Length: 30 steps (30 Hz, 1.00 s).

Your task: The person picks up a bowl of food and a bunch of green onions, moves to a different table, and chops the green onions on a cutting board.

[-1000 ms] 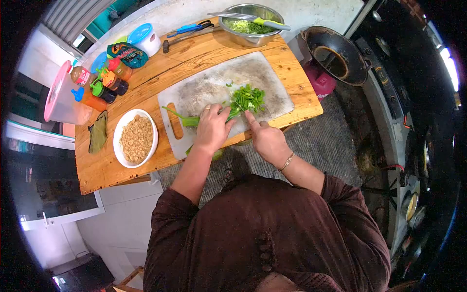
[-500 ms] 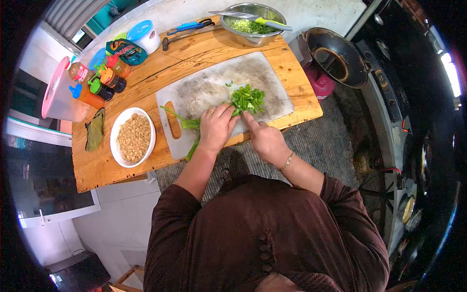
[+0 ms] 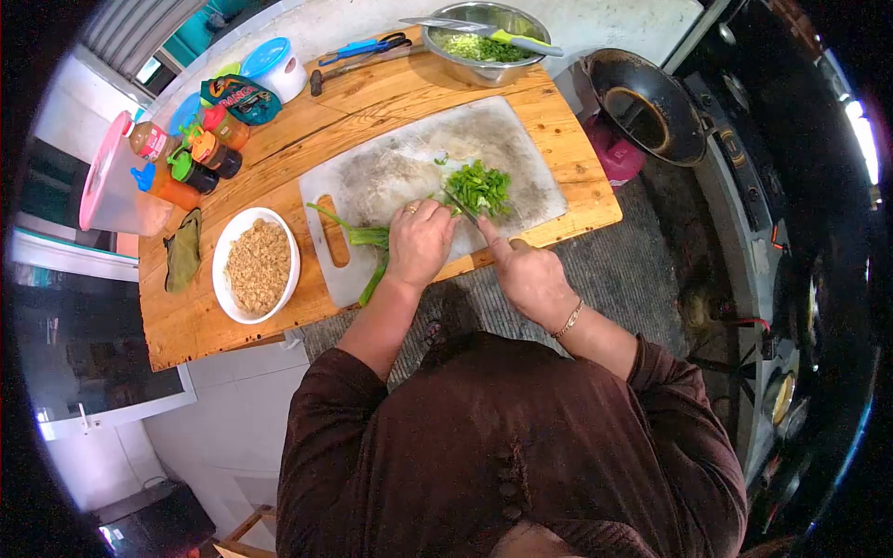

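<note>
My left hand (image 3: 420,244) is closed over a bunch of green stalks (image 3: 370,238), pressing them onto a white, stained cutting board (image 3: 391,177). The stalks' long ends stick out to its left. In my right hand (image 3: 532,279) is a knife (image 3: 461,205), its blade slanting over the board just right of my left fingers. The handle is hidden in my grip. Chopped greens (image 3: 480,189) lie in a pile beyond the blade, with a few loose bits (image 3: 441,160) farther up the board.
On the wooden table (image 3: 353,102) stand a white bowl of brown crumbly food (image 3: 257,267), sauce bottles (image 3: 193,171), and a lidded tub (image 3: 275,69). At the back, a second knife (image 3: 484,34) rests across a metal bowl (image 3: 486,65) beside blue scissors (image 3: 365,48). A wok (image 3: 642,107) sits right.
My right hand has drawn back a little to the right, and more of the knife's blade shows. My left hand has barely moved and still presses on the stalks.
</note>
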Motion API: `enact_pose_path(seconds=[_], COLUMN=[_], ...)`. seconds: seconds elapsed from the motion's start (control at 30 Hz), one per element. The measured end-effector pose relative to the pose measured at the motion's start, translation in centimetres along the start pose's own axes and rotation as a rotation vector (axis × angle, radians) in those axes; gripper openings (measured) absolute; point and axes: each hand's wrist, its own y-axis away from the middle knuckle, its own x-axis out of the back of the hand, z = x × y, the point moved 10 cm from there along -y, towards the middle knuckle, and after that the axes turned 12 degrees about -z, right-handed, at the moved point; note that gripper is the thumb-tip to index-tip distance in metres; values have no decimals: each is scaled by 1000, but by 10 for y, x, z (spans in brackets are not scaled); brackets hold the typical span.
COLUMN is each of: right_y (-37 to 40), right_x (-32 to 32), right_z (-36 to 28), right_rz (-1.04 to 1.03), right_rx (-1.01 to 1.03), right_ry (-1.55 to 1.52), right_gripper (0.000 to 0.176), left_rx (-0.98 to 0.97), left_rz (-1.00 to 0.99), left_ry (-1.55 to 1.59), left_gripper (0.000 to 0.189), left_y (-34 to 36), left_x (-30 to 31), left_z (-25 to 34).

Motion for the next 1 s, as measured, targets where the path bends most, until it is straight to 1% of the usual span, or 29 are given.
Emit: enact_pose_path(seconds=[0.1, 0.23, 0.4, 0.5, 0.57, 0.7, 0.8, 0.9, 1.0], right_y=[-4, -11, -31, -47, -54, -42, -19, -13, -23], right_x=[-11, -18, -17, -11, -12, -9, -11, -13, -8], right_z=[3, 2, -1, -12, -13, -14, -2, 8, 10], right_rz=[-32, 9, 0, 19, 52, 73, 3, -61, -55], right_rx=[-21, -4, -27, -2, 31, 73, 18, 11, 13], right_ry=[31, 40, 84, 111, 132, 124, 44, 40, -17], right_gripper=[68, 69, 70, 67, 69, 69, 69, 69, 69], left_rx=[-10, -34, -73, -70, -34, -22, -34, -26, -22], left_rz=[3, -12, 33, 22, -6, 15, 52, 54, 43], left_ry=[16, 25, 29, 51, 76, 111, 117, 128, 135], left_gripper=[14, 13, 15, 15, 14, 13, 12, 11, 10], left_y=[-1, -1, -3, -1, -2, 1, 2, 1, 0], left_x=[0, 2, 10, 5, 1, 2, 4, 3, 4], left_z=[0, 4, 13, 9, 5, 0, 0, -2, -1])
